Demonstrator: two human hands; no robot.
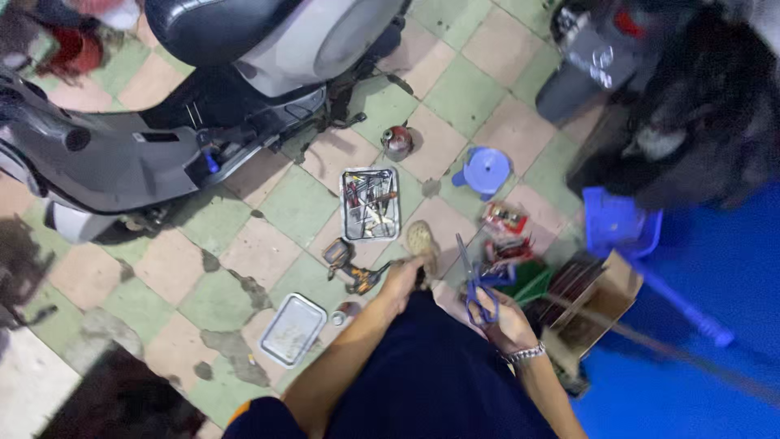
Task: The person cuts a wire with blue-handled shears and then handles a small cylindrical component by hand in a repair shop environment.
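Note:
My right hand point(505, 317), with a metal bracelet on its wrist, grips blue-handled scissors point(475, 280) whose blades point away from me. My left hand point(404, 276) reaches down by my knee, close to a yellow and black power drill point(351, 268) on the tiled floor; whether it holds anything I cannot tell. A metal tray point(370, 203) full of hand tools lies just beyond the drill. My shoe point(421, 241) rests between the two hands.
A grey scooter point(187, 106) stands at the upper left. An empty metal tray point(292, 329) lies near my left arm. A small blue stool point(485, 171), a cardboard box point(597, 305) of parts, a blue dustpan point(621, 228) and a second scooter point(601, 57) sit to the right.

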